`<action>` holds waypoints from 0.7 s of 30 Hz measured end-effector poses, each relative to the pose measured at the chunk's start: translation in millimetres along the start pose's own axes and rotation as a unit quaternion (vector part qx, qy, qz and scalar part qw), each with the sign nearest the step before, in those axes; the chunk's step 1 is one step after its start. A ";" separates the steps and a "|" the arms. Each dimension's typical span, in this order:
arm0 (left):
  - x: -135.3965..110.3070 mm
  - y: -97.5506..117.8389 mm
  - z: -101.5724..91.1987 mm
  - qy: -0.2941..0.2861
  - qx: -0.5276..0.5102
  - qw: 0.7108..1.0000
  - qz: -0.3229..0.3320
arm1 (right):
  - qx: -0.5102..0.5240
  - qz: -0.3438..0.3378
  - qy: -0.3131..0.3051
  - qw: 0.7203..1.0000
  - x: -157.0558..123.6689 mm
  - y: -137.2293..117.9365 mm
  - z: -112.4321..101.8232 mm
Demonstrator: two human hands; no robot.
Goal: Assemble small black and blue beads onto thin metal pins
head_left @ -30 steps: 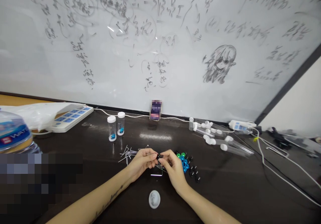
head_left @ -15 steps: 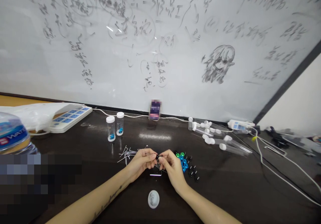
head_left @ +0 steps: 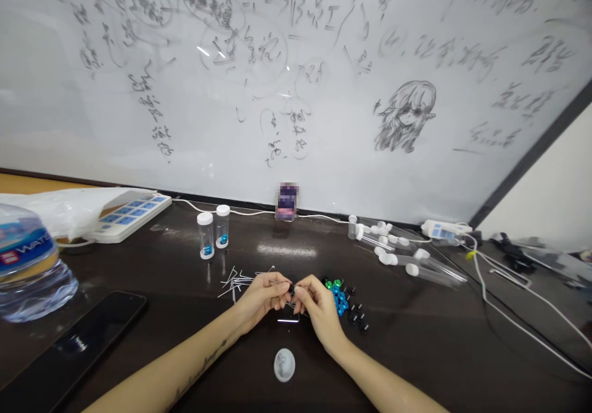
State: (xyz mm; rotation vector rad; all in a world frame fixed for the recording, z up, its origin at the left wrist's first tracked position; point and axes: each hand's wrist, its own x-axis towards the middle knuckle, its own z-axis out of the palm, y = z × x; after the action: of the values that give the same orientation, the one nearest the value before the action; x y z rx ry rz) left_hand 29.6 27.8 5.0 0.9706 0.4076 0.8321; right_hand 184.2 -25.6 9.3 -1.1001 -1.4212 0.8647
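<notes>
My left hand (head_left: 259, 297) and my right hand (head_left: 318, 307) meet over the dark table (head_left: 416, 351), fingertips pinched together. Between them sits a small black nut (head_left: 291, 289) on a thin metal pin held by the left fingers. A pile of metal pins (head_left: 238, 279) lies just left of my left hand. Blue, green and black small nuts (head_left: 346, 305) lie scattered right of my right hand. A white cap (head_left: 284, 365) rests on the table below my hands.
Two capped vials (head_left: 213, 233) with blue pieces stand behind the pins. Several empty capped tubes (head_left: 407, 259) lie at the right, near white cables (head_left: 509, 314). A water bottle (head_left: 28, 265), a phone (head_left: 69, 345) and a power strip (head_left: 129, 216) are at the left. A whiteboard (head_left: 296, 80) backs the table.
My hands stay pinched together around the black nut and pin, barely shifting. The view has moved slightly.
</notes>
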 end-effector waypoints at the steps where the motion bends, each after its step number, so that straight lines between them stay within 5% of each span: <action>1: -0.1 -0.2 0.0 -0.002 0.000 1.000 0.000 | 0.003 0.002 -0.004 1.000 -0.1 -0.6 0.3; 12: 0.5 0.8 0.0 0.007 -0.005 1.000 0.005 | -0.064 -0.094 0.021 0.993 1.2 2.8 -2.6; 21: 0.2 0.1 -0.6 0.006 -0.007 1.000 0.000 | 0.044 -0.004 0.020 0.999 1.8 5.0 -0.6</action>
State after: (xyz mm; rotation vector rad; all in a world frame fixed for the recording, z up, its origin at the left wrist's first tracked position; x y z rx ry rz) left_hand 29.3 28.4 4.8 0.9536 0.4127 0.8393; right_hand 185.6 -22.4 5.2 -1.0389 -1.3408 0.8855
